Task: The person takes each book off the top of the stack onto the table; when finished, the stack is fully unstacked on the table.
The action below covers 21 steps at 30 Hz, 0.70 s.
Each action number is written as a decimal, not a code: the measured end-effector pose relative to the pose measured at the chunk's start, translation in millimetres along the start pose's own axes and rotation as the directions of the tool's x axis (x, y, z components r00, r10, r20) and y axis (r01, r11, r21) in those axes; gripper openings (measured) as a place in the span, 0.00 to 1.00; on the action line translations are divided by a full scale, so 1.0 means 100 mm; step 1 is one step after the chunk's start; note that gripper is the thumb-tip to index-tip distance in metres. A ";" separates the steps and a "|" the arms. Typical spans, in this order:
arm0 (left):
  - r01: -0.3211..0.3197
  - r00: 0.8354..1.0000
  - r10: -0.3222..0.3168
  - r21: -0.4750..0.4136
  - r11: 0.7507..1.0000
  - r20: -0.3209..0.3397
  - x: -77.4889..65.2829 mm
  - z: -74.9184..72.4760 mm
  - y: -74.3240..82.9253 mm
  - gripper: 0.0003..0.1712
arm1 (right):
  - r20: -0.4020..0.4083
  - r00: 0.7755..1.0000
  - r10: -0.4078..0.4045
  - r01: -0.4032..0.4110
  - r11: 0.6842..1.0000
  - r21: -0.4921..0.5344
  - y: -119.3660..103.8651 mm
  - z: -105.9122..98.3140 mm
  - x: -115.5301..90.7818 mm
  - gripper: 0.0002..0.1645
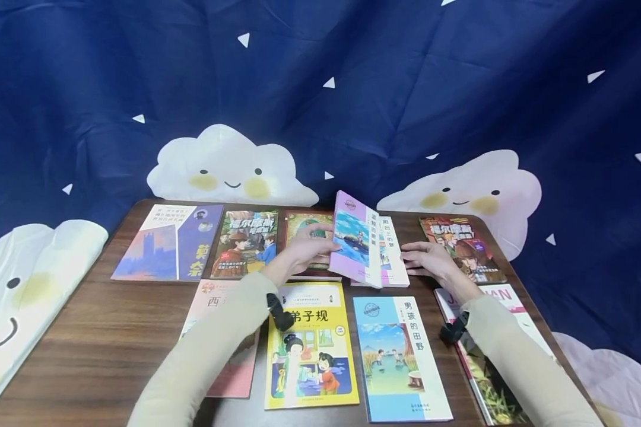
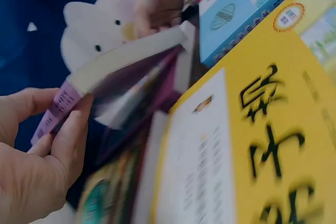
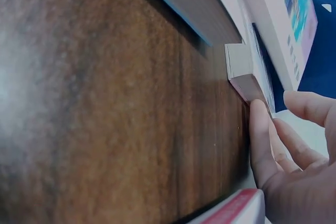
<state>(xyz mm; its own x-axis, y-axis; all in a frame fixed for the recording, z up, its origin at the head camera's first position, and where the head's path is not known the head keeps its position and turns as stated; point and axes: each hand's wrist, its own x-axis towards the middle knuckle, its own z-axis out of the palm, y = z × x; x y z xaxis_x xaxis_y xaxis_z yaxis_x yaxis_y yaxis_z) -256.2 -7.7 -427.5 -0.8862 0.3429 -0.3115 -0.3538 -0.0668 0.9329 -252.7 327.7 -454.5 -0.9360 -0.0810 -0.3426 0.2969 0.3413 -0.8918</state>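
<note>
My left hand (image 1: 305, 248) pinches a purple-bordered paperback book (image 1: 352, 240) along its spine side. In the left wrist view, thumb and fingers lie on either side of the purple spine (image 2: 62, 106). The book is raised and tilted, overlapping a white-covered book (image 1: 396, 255) that lies flat beneath it. At that lower book's right edge is my right hand (image 1: 431, 261), its fingers extended. The right wrist view shows a fingertip right at the lower book's corner (image 3: 247, 80), with the thumb apart above it.
Nearest in front are a yellow book (image 1: 312, 350), a blue-and-white book (image 1: 400, 356) and a pink book (image 1: 235, 367). Detective-cover books (image 1: 462, 246) and others line the back of the brown table (image 1: 85, 350). A magazine (image 1: 504, 379) lies under my right forearm.
</note>
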 end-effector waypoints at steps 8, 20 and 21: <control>-0.089 0.995 0.087 0.043 0.995 0.044 -0.40 -0.46 0.32 0.33 | -0.037 0.999 0.011 -0.013 0.998 -0.058 -0.05 0.00 0.03 0.34; -0.206 0.979 0.205 0.144 0.968 0.023 -1.28 -1.36 0.53 0.30 | -0.053 0.998 0.031 -0.035 0.996 -0.086 -0.03 0.00 0.05 0.32; -0.210 0.977 0.211 0.152 0.966 0.010 -1.36 -1.45 0.52 0.29 | -0.054 0.998 0.031 -0.036 0.995 -0.088 -0.04 0.01 0.05 0.32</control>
<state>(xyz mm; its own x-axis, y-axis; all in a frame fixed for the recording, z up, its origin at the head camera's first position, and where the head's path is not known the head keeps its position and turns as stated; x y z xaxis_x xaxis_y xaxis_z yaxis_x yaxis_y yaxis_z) -197.3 -193.6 -362.8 -0.9380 0.3302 -0.1057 -0.1099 0.0060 0.9939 -258.6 325.4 -453.1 -0.9352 -0.0197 -0.3535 0.3122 0.4254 -0.8495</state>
